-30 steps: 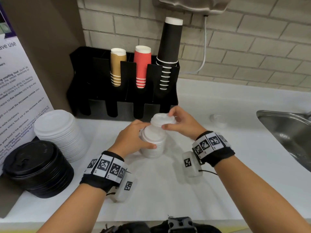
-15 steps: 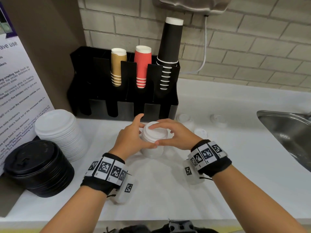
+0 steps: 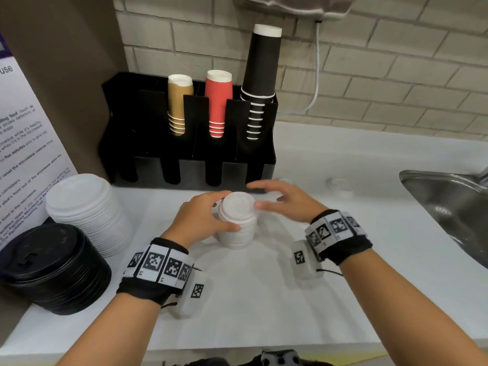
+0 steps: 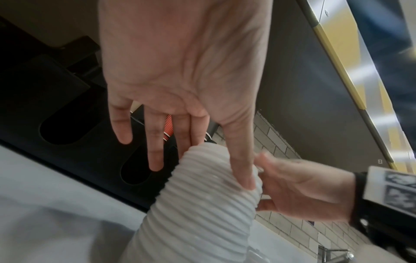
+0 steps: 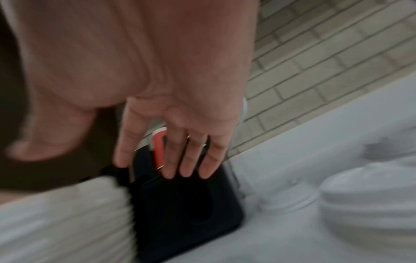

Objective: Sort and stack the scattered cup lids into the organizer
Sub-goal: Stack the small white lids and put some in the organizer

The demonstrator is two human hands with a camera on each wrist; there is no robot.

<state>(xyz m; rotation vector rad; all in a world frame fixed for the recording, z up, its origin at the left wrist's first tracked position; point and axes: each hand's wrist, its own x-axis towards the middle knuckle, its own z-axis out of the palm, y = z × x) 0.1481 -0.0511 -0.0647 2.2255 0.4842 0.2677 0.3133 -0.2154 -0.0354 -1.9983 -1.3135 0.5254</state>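
A short stack of small white lids [image 3: 237, 223] stands on the white counter in front of the black organizer [image 3: 184, 143]. My left hand [image 3: 206, 220] holds the stack, with the thumb on its front side and the fingers at its back edge. In the left wrist view the thumb [image 4: 241, 167] lies along the ribbed stack [image 4: 198, 204]. My right hand [image 3: 282, 204] hovers just right of the stack's top lid, fingers spread and holding nothing. The right wrist view is blurred and shows the right hand [image 5: 175, 124] open above the organizer's corner [image 5: 184, 204].
A tall stack of large white lids [image 3: 87, 210] and a stack of black lids [image 3: 52, 268] sit at the left. Loose small lids [image 3: 339, 184] lie to the right, near a steel sink [image 3: 449, 202]. Gold, red and black cups fill the organizer's back slots.
My right hand brought a small white lid down onto the stack, let it go, and now lifts away to the right with spread fingers. The left hand stayed on the stack.
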